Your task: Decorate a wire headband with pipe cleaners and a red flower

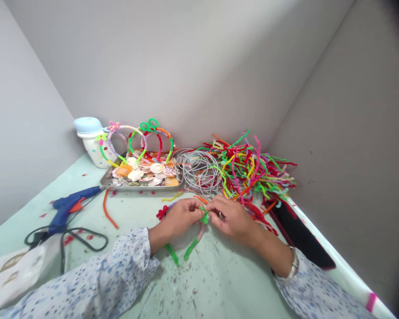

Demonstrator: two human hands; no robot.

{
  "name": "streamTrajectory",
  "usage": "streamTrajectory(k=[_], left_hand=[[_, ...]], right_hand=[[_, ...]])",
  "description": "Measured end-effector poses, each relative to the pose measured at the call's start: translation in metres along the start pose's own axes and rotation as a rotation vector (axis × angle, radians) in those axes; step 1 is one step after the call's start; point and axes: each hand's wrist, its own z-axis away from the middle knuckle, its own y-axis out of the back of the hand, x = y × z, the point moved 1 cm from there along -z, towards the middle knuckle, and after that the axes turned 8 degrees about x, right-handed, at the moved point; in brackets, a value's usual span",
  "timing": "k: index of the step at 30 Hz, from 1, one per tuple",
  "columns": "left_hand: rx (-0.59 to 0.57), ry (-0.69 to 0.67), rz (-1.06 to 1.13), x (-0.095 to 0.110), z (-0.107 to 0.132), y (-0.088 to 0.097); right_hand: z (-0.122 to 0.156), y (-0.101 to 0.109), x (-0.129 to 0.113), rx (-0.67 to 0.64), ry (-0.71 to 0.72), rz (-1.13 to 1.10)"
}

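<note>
Near the middle of the table, my left hand (182, 216) and my right hand (234, 219) meet with fingertips closed around a small green pipe-cleaner flower (204, 217). A headband wrapped in pipe cleaner (190, 249) lies under my hands, its two green ends pointing toward me and a pinkish stretch showing below the flower. Most of its arch is hidden by my left hand. Just left of that hand a red pipe-cleaner flower (162, 212) shows. Whether the green flower touches the headband I cannot tell.
Behind my hands stand a metal tray (142, 188) of shells with several decorated headbands (168, 137), coiled grey wire (202, 173) and a pipe-cleaner heap (249, 168). A blue glue gun (64, 210) with its cord, a white jar (98, 148) and a dark flat object (302, 235) flank them.
</note>
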Motion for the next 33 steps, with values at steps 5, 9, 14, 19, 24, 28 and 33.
streamTrajectory(k=[5,9,14,19,24,28,33], left_hand=[[0.016,-0.005,0.047,0.000,-0.001,0.000],[0.073,-0.042,0.127,-0.003,-0.002,0.000],[0.152,-0.016,0.112,-0.006,-0.002,0.000],[0.214,-0.040,0.056,-0.003,-0.001,0.000],[0.191,-0.063,-0.002,-0.001,0.002,-0.003],[0.227,-0.117,-0.074,-0.002,0.004,-0.004],[0.280,-0.166,-0.209,0.000,0.006,-0.007]], right_hand=[[0.000,-0.004,0.006,0.069,-0.250,-0.115],[-0.001,-0.013,0.004,0.137,-0.560,-0.359],[0.000,-0.018,-0.003,0.143,-0.590,-0.425],[0.002,-0.015,-0.005,0.227,-0.443,-0.315],[0.000,-0.013,-0.008,0.249,-0.345,-0.156],[0.000,-0.016,-0.007,0.201,-0.420,-0.181],[0.001,-0.022,-0.005,0.156,-0.509,-0.200]])
